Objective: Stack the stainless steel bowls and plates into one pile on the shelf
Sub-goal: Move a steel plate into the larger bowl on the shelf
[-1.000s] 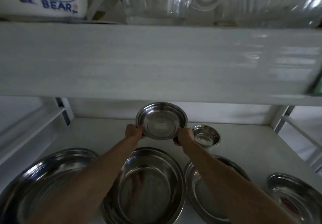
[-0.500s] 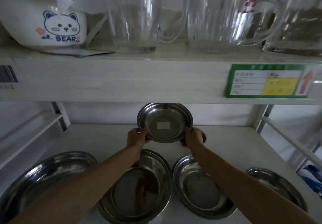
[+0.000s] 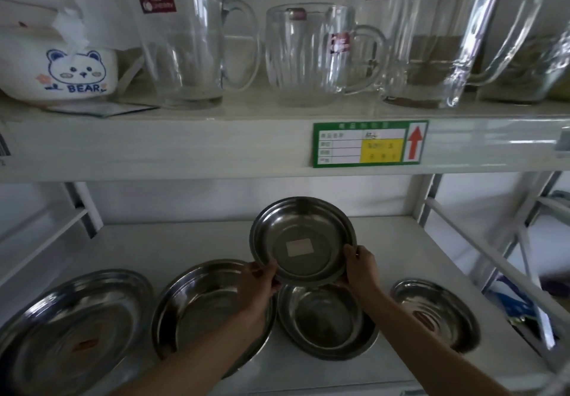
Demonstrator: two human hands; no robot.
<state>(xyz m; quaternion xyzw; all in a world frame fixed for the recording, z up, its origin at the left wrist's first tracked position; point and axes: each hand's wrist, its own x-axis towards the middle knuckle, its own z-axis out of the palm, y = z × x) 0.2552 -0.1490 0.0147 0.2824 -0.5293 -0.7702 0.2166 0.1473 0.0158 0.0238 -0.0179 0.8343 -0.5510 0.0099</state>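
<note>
A small steel plate (image 3: 303, 240) with a pale sticker in its middle is tilted toward me above the white shelf (image 3: 191, 241). My left hand (image 3: 257, 284) grips its lower left rim and my right hand (image 3: 361, 269) its lower right rim. Directly below it sits a steel bowl (image 3: 327, 321). To the left lie a wider steel plate (image 3: 200, 300) and a large one (image 3: 68, 331) at the far left. Another steel bowl (image 3: 438, 312) rests at the right. The small bowl seen earlier is hidden.
The upper shelf holds glass jugs (image 3: 185, 44) and mugs (image 3: 308, 56), plus a white bear-print bowl (image 3: 61, 69). A green price label (image 3: 370, 144) is stuck on that shelf's front edge. Metal shelf posts (image 3: 481, 260) stand at the right.
Both hands have brought the small plate nearer and slightly right, over the middle bowl. The view tipped up, so the upper shelf's glassware shows.
</note>
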